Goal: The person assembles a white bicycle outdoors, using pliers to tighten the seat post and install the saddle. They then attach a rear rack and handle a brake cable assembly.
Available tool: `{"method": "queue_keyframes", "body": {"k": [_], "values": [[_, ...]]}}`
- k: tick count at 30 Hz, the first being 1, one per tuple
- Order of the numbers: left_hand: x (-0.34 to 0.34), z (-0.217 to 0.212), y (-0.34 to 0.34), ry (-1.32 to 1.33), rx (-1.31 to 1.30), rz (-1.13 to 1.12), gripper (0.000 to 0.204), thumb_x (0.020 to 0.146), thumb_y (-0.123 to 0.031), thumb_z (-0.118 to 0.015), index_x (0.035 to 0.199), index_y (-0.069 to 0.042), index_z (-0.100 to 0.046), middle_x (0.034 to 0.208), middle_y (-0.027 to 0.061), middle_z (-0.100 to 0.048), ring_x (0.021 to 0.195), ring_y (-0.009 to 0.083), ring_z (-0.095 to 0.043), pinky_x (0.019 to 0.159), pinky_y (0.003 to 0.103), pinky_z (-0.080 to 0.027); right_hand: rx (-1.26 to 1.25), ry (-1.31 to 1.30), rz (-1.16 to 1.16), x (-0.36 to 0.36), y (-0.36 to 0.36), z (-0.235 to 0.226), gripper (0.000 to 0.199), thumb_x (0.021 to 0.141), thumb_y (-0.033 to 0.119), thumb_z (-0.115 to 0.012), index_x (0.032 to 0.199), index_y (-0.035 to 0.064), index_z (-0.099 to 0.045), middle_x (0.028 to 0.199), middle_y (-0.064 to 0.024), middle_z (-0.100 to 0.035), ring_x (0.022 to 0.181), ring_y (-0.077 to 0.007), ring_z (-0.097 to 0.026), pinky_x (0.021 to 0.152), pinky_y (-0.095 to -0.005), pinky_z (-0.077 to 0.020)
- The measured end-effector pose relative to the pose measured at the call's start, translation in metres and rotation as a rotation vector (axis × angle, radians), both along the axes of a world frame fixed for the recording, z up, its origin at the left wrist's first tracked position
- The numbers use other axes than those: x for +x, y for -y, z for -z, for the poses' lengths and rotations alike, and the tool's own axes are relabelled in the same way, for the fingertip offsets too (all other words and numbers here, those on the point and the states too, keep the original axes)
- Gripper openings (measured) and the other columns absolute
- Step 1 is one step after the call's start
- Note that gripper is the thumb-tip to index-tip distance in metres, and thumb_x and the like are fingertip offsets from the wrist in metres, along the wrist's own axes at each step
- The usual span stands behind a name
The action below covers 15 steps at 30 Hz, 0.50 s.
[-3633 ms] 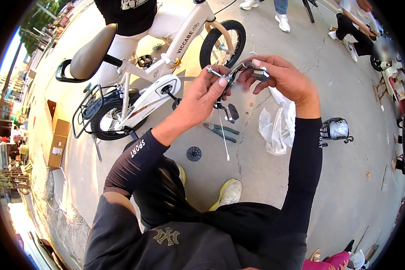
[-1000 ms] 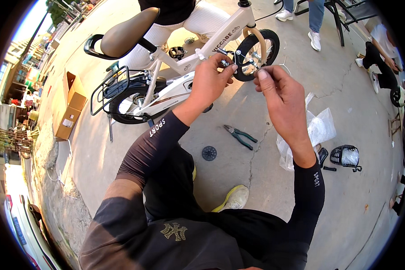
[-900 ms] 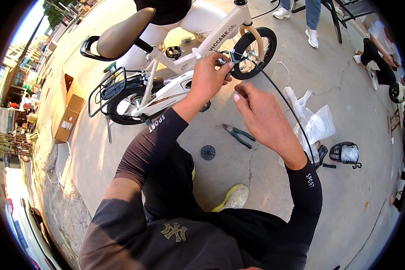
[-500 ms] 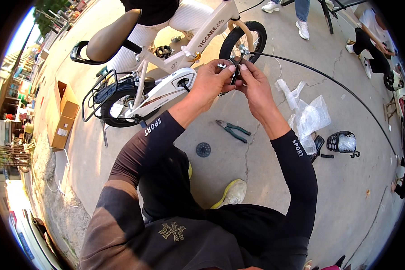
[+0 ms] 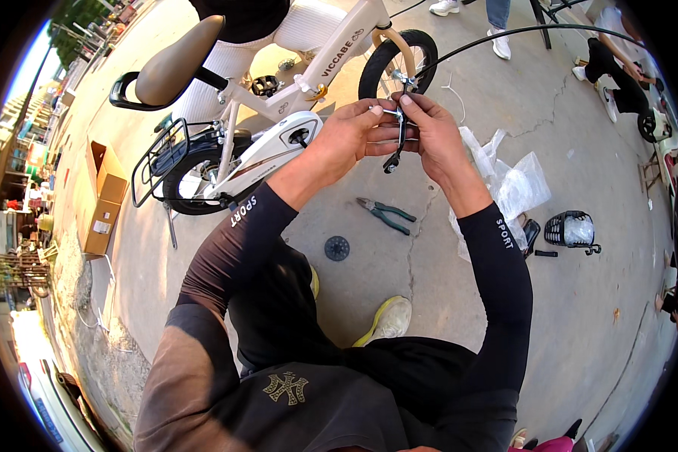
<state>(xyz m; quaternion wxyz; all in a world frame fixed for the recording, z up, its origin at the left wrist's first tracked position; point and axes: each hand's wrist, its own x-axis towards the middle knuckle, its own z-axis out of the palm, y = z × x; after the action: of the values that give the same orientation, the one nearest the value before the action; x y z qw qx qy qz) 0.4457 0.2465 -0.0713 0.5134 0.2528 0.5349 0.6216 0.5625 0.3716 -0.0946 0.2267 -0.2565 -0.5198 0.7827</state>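
Both my hands meet in front of the small white bicycle (image 5: 286, 102), near its front wheel (image 5: 429, 56). Between them is a narrow black-and-silver brake part (image 5: 399, 143), its lower end hanging below my fingers with a bolt on it. My left hand (image 5: 339, 139) pinches the silver rod at its side. My right hand (image 5: 441, 143) grips the upper part with thumb and fingers. A black cable (image 5: 497, 36) arcs from beside my right fingertips to the upper right; its join to the part is hidden.
Green-handled pliers (image 5: 386, 217) and a round black disc (image 5: 337, 248) lie on the concrete. Clear plastic wrap (image 5: 526, 183) and a black basket (image 5: 556, 230) are at right. A cardboard box (image 5: 105, 200) stands at left. A person in white trousers (image 5: 211, 90) is behind the bicycle.
The brake part has turned, so its lower arm shows below my fingers. The cable has swung upward from its lower-right arc. My hands stay close together.
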Motion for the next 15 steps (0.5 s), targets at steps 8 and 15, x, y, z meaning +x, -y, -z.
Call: {"method": "queue_keyframes", "body": {"k": [8,15], "values": [[-0.0057,-0.0032,0.0044,-0.255,-0.044,0.072,0.035,0.107,-0.021,-0.053,0.136,-0.003,-0.050,0.119,0.0100,-0.068,0.112,0.0186,-0.069,0.084,0.029,-0.059,-0.038,0.049,-0.022,0.0011,-0.0016,-0.0014,0.026,0.100,0.033,-0.067,0.112,0.0100,-0.071,0.083,0.0009,-0.070,0.062,-0.0072,-0.063,0.056,-0.0244,-0.0527],[-0.0062,-0.0017,0.0040,-0.350,-0.018,0.059,0.041,0.102,-0.018,-0.064,0.136,-0.003,-0.048,0.114,0.0083,-0.069,0.104,0.0152,-0.070,0.078,0.027,-0.060,0.014,0.069,-0.017,0.0002,-0.0016,-0.0061,0.030,0.099,0.033,-0.068,0.114,0.0074,-0.070,0.087,-0.0021,-0.072,0.064,-0.0093,-0.067,0.056,-0.0244,-0.0550]]}}
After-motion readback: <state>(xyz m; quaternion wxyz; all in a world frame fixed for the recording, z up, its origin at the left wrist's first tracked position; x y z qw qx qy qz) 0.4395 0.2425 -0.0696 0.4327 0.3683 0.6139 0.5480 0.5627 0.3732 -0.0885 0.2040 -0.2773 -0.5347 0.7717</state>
